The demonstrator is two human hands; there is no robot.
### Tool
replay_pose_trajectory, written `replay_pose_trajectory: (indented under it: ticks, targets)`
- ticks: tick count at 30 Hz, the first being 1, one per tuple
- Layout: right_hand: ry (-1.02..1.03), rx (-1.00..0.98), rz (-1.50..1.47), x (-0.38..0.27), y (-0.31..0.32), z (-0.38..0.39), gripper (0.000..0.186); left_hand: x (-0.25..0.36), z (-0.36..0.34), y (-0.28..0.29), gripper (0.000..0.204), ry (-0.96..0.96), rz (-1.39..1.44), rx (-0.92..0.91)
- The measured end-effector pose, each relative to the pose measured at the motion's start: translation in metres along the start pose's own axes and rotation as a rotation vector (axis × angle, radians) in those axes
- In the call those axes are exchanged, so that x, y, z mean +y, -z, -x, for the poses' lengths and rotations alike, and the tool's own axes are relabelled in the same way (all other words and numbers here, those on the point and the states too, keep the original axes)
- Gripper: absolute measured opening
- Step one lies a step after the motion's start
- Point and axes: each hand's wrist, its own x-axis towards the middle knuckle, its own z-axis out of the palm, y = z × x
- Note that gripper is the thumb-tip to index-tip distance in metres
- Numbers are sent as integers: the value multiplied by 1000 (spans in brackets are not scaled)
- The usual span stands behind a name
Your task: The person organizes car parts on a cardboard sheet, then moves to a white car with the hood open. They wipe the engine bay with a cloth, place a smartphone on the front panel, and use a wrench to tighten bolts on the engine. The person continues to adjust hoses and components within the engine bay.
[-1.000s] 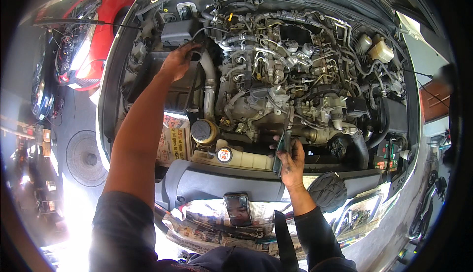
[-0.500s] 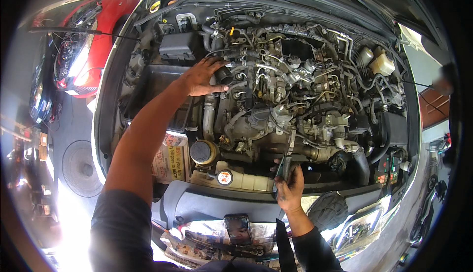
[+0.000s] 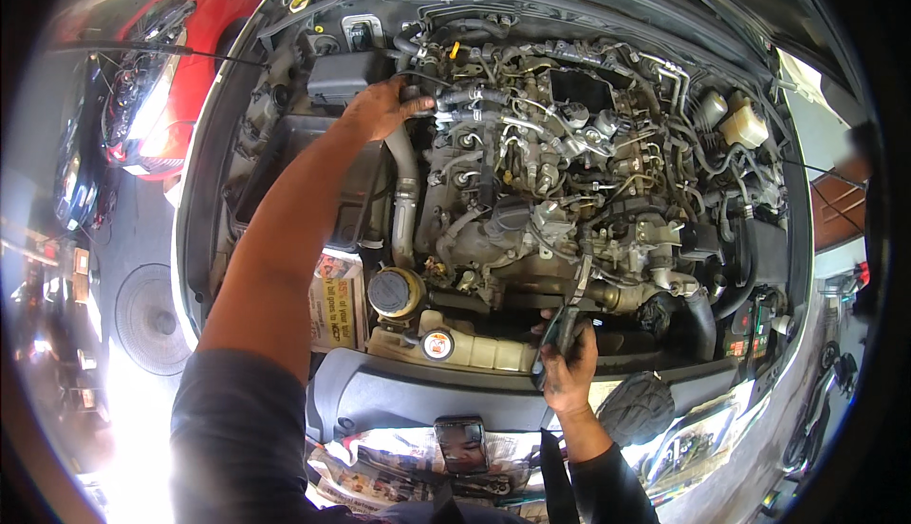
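My left hand (image 3: 381,111) reaches over to the left side of the engine (image 3: 531,144). Its thumb and fingers close round a black hose (image 3: 414,93), with the fingertips partly hidden. Just below that hand, a grey metal pipe (image 3: 405,182) runs down along the engine. In front of the engine, my right hand (image 3: 569,372) grips a pair of pliers (image 3: 567,327) with dark green handles. The narrow jaws point up and away, close to the engine's front edge.
A black lidded box (image 3: 343,78) and an open black tray (image 3: 313,135) lie left of the engine. A capped yellowish reservoir (image 3: 397,292) and a pale coolant tank (image 3: 493,348) stand in front. Newspaper and a phone (image 3: 461,444) rest near me; a prop rod (image 3: 190,50) crosses the left side.
My left hand has moved up and slightly left, bringing the black hose away from its earlier place beside the engine. My right hand and the pliers have shifted slightly right in view.
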Motion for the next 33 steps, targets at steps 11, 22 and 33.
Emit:
replay_pose_trajectory:
  ticks: [11, 22, 33]
  targets:
    - [10, 28, 18, -2, -2, 4, 53, -67, -37, -18, 113, 774, 145, 331]
    - [37, 41, 68, -2, -4, 4, 63, -53, -73, -39, 91, 689, -66, 339]
    - [38, 47, 83, -1, -1, 6, 67, -68, -101, -70, 71, 581, 10, 472]
